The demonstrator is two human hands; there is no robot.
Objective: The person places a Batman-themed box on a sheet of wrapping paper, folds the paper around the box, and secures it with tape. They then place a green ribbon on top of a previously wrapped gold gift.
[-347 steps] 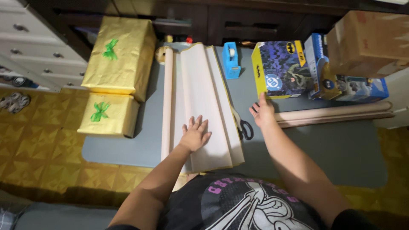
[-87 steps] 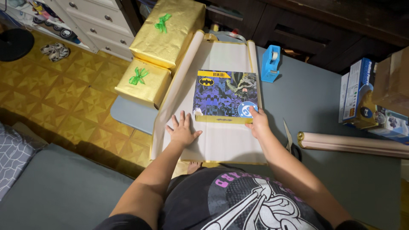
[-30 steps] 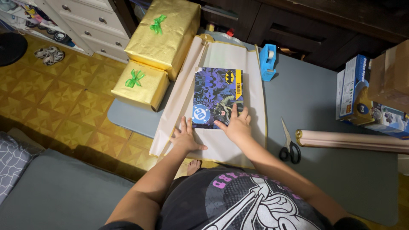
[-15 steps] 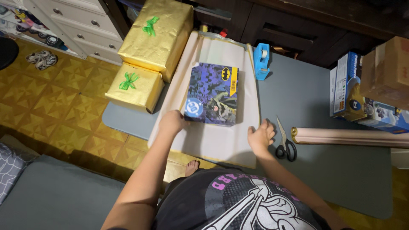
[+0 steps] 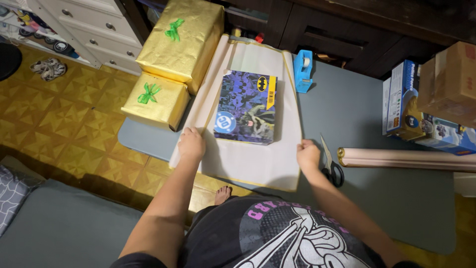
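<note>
A sheet of cream wrapping paper [image 5: 250, 161] lies spread on the grey table [image 5: 377, 198]. On it rests a flat purple and dark blue box [image 5: 248, 106] with a yellow edge. My left hand [image 5: 191, 144] grips the paper's left edge near the front. At the paper's right edge, my right hand [image 5: 308, 154] holds it, just left of black-handled scissors [image 5: 331, 164].
Two gold-wrapped boxes with green bows [image 5: 181, 37] [image 5: 153, 99] sit at the table's left. A blue tape dispenser [image 5: 303, 69] stands behind the paper. A paper roll [image 5: 406, 159] lies right, with toy boxes [image 5: 401, 99] and a cardboard box [image 5: 451, 79] beyond. White drawers [image 5: 89, 25] stand far left.
The box was turned and set lengthwise on the paper. Both hands left the box and moved out to the paper's left and right edges.
</note>
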